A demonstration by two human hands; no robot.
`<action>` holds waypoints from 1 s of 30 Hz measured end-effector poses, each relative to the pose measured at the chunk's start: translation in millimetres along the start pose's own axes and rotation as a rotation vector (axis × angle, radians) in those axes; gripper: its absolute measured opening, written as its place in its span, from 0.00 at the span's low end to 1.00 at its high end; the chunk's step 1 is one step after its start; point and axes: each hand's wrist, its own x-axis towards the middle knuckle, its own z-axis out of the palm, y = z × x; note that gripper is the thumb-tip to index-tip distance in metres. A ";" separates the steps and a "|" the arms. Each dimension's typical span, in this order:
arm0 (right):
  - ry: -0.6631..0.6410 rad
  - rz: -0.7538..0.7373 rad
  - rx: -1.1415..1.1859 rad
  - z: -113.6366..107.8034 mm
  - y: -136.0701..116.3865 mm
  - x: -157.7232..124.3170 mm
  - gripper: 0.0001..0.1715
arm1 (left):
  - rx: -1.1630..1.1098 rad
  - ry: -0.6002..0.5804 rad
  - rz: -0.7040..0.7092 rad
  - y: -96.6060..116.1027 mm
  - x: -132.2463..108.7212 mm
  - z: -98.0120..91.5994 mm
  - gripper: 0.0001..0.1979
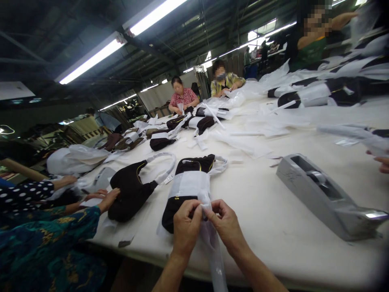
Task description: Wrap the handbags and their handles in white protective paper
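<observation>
head cam, lh & rh, pinching wrap

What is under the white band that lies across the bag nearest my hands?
Under the white band lies the middle of the dark bag, whose two ends show beyond it. The covered surface, and anything else beneath, cannot be seen.

Ceiling lights: white, glaring
Roof: dim, murky
Table: bright, soft shadows
Tape dispenser: glare at metal tip
Far background: soft
Right edge: blurred, darkened
</observation>
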 end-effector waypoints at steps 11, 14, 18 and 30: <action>0.021 -0.078 -0.281 3.2 -12.2 -3.2 0.06 | 0.481 -0.039 0.639 -5.6 0.5 -10.5 0.12; 0.019 -0.195 -0.451 7.2 -13.4 0.7 0.03 | 0.551 -0.072 0.774 -10.4 8.4 -17.3 0.11; 0.072 -0.327 -0.596 11.8 -1.6 0.7 0.03 | 0.533 -0.109 0.645 -13.9 9.5 -14.3 0.07; 0.185 -0.458 -0.507 4.1 30.0 -9.4 0.03 | 0.238 -0.331 0.106 -8.9 8.9 -8.6 0.08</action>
